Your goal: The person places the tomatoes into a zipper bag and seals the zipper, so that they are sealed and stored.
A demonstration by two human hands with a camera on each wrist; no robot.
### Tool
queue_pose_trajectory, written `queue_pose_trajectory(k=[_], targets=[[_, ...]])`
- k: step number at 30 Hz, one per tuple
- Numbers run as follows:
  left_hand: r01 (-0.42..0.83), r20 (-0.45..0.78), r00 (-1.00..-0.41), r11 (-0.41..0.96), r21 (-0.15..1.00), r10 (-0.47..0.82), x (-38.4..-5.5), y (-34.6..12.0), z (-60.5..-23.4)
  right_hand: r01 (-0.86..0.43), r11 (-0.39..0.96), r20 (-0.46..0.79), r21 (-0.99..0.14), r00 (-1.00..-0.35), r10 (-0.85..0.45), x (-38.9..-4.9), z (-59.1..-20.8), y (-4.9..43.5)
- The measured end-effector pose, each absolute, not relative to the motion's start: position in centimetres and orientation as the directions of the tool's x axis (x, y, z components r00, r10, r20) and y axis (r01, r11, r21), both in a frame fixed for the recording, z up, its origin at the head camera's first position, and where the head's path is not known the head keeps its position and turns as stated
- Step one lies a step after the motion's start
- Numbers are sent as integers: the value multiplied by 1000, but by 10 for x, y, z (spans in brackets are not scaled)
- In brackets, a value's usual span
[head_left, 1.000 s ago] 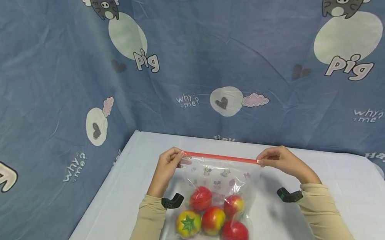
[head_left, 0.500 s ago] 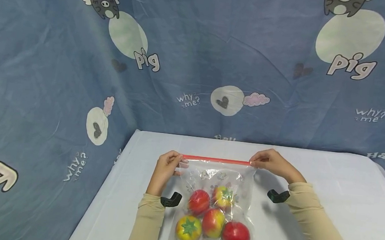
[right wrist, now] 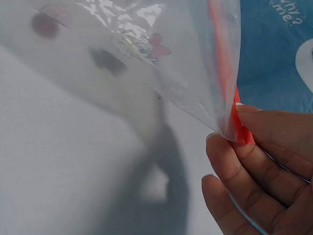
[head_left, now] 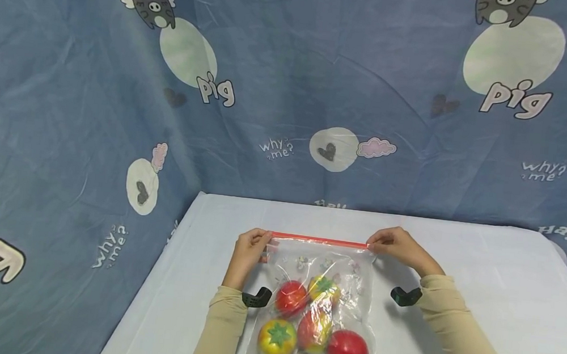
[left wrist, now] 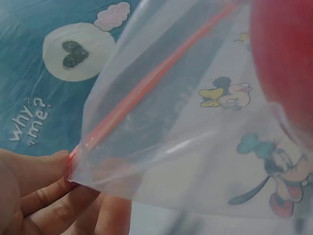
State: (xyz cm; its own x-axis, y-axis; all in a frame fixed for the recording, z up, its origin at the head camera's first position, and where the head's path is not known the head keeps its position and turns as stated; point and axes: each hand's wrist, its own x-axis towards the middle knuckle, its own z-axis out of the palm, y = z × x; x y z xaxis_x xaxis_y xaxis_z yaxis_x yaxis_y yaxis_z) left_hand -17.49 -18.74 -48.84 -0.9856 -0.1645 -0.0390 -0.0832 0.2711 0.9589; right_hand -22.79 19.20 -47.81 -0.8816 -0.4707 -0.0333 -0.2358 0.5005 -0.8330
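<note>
A clear zip bag (head_left: pixel 354 298) with a red zip strip (head_left: pixel 318 240) along its top holds several red and yellow toy fruits, among them a red one (head_left: pixel 347 351) and a yellow one with a green star-shaped top (head_left: pixel 277 340). My left hand (head_left: pixel 247 256) pinches the strip's left end between thumb and finger; the left wrist view shows this thumb (left wrist: pixel 44 169) on the corner. At the other end, my right hand (head_left: pixel 404 249) pinches the strip's right corner, as the right wrist view (right wrist: pixel 264 161) confirms. Cartoon figures (left wrist: pixel 286 171) are printed on the bag.
The bag lies over a white table (head_left: pixel 497 300). Behind it and to the left hangs a blue printed cloth (head_left: pixel 273 73). A dark wrist device sits on each sleeve, one at the left (head_left: pixel 256 297) and one at the right (head_left: pixel 406 296).
Both hands have moved nearer the body, bringing the red strip down with them. The right hand has also shifted left. The upper right fruit has rolled, showing its green top.
</note>
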Motion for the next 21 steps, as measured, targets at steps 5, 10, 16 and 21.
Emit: queue_pose_trajectory(k=[5, 10, 16, 21], targets=[[-114, -69, -986, 309, 944, -153, -177, -186, -496, -241, 522, -24, -818, -893, -450, -229, -484, 191], [-143, -96, -983, 334, 931, -154, -179, -184, -501, -231, 525, -17, -820, -905, -425, -228, -490, 192], [-142, -95, -984, 347, 927, -150, -180, -183, -504, -214, 554, -23, -804, -921, -389, -222, -494, 191], [-111, -49, -983, 365, 925, -175, -182, -184, -503, -254, 604, 14, -755, -928, -372, -214, -495, 191]])
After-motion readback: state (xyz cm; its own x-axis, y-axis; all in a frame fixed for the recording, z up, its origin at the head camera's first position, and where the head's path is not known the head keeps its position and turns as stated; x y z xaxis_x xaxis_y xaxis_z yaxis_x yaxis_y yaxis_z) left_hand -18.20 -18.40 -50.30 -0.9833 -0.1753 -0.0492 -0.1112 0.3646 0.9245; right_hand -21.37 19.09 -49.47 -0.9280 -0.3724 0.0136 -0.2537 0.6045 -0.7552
